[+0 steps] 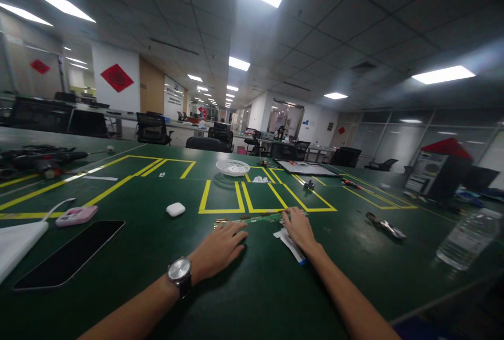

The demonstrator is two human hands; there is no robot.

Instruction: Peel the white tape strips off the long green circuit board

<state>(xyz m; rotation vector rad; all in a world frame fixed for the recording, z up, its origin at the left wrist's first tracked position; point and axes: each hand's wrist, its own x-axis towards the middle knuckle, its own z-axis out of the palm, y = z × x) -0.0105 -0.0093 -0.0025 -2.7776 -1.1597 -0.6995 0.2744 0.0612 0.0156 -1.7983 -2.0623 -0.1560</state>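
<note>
A long, narrow green circuit board [263, 218] lies across the green table in front of me. My left hand [220, 251], with a watch at the wrist, is over its left end, fingers stretched out and apart. Small gold-coloured parts [221, 221] show just beyond those fingertips. At the board's right end, my right hand [298, 229] has its fingers bent down over the strip; its far fingertips are partly hidden. Beneath and beside the right hand lies a white flat ribbon cable [292, 248] with a blue end.
Beyond stand a white plastic basket [232, 167] and a black clip-like part [309, 184]. On the left are a white earbud case [175, 209], a phone [73, 253] and a pink case [76, 215]. Pliers [386, 225] and a water bottle [468, 239] are on the right.
</note>
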